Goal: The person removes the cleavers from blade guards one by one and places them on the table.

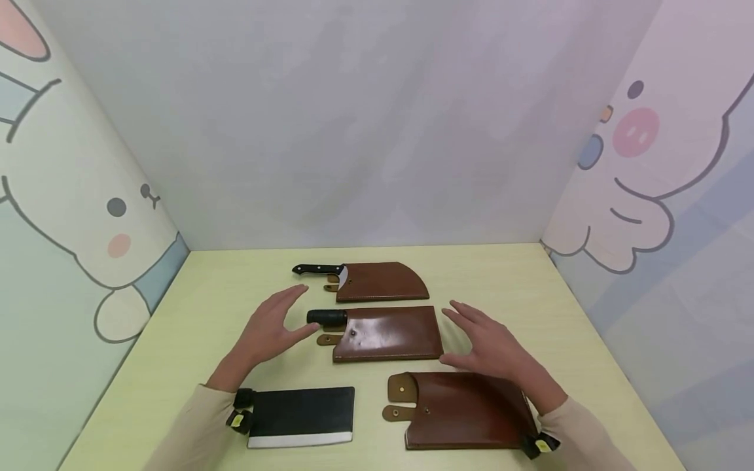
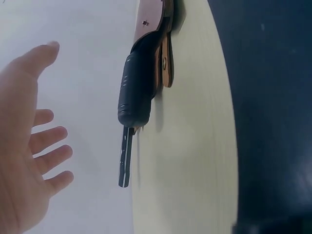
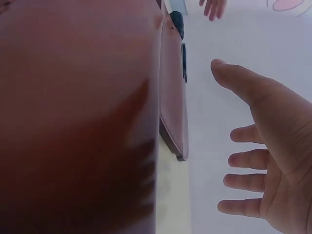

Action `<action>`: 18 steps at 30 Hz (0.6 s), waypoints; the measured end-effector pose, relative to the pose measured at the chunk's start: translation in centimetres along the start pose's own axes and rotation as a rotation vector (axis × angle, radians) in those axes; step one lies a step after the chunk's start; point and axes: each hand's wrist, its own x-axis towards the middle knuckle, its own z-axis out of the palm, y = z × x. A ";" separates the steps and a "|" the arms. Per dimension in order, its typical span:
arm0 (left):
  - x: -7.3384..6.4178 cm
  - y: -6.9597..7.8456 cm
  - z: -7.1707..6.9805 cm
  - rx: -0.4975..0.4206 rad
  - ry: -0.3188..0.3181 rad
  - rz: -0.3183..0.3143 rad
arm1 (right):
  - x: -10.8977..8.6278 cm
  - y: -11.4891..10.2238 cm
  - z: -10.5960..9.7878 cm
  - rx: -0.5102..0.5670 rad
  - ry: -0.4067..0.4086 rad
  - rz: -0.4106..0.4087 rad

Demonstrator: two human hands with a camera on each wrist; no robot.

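Observation:
My left hand (image 1: 271,330) hovers with fingers spread by the black handle (image 1: 326,318) of a cleaver in a brown leather sheath (image 1: 391,333). At that sheath's other end is my right hand (image 1: 491,343), fingers apart and holding nothing. Both wrist views show bare palms: the left hand (image 2: 22,141) beside the thick handle (image 2: 135,90), the right hand (image 3: 273,156) beside the sheaths. Under my right wrist lies another leather sheath (image 1: 471,412), no handle showing at its mouth. A bare dark cleaver blade (image 1: 303,413) lies by my left forearm, its handle end hidden by the wrist band.
Farther back lies a third brown sheath (image 1: 383,281) with a rounded end, holding a knife with a riveted black handle (image 1: 318,269). The pale wooden table (image 1: 559,314) meets a grey back wall (image 1: 365,131). Cartoon-printed panels (image 1: 642,196) stand at both sides.

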 end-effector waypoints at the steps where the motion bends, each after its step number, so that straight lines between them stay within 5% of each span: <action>1: 0.3 0.0 0.2 -0.001 -0.003 0.006 | 0.3 -0.1 0.1 -0.003 0.001 -0.002; 11: 2.5 -0.2 2.4 -0.017 -0.089 0.053 | 2.7 -0.4 1.1 -0.007 -0.023 -0.032; 18: 3.2 -0.6 3.3 -0.084 -0.206 0.029 | 3.9 -0.3 2.3 0.042 -0.118 -0.030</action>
